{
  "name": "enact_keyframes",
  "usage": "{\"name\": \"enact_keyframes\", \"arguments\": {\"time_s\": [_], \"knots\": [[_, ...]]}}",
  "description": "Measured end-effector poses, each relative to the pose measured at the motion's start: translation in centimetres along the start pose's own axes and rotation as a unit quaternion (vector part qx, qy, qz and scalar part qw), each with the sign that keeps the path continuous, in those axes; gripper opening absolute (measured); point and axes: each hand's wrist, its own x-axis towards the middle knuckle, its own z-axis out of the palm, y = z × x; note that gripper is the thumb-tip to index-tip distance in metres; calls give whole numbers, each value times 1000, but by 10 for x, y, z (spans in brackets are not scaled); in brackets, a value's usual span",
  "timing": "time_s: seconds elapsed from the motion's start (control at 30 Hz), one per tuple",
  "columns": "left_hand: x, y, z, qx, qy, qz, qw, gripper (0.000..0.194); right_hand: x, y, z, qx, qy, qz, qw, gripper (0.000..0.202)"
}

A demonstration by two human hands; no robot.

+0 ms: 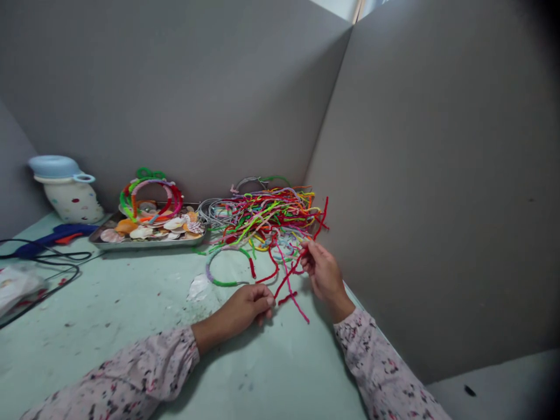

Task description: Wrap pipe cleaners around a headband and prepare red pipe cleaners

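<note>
A red pipe cleaner [289,274] runs slantwise between my two hands, over the table. My left hand [249,306] is closed in a pinch at its lower end. The upper end is in the closed fingers of my right hand [322,269]. Below it lie a pink pipe cleaner [298,307] and a short red piece. Just beyond my left hand rests a ring [224,284] wrapped in green, lilac and red, with a gap on its right side and a bare wire end.
Behind my hands is a heap of coloured pipe cleaners [280,210] beside coiled wire. A metal tray [149,245] holds shells and wrapped rings. Further left are a blue glue gun [56,236], its black cable, a dotted bottle [70,195] and a plastic bag [20,286]. Grey panels [175,87] enclose the table.
</note>
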Motion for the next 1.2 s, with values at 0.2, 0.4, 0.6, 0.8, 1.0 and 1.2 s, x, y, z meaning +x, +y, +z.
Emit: {"name": "enact_keyframes", "arguments": {"time_s": [0.2,0.4,0.6,0.8,1.0,1.2], "knots": [[2,-4,-1,-4,-12,-5,1000,34,5,-4,-6,3,47,-38,998,28],[1,-2,1,-3,-17,-5,1000,37,5,-2,-5,0,39,-36,999,30],[-1,-1,0,28,-16,16,999,31,7,6,-6,-16,26,-34,999,33],[-3,0,0,37,-14,16,999,26,4,4,-4,-1,16,-32,999,30],[-1,-3,-1,71,-15,16,997,30,-1,1,2,-7,6,-21,1000,32],[-2,-3,-1,70,-20,18,997,26,-1,4,2,3,4,-20,1000,28]]}}
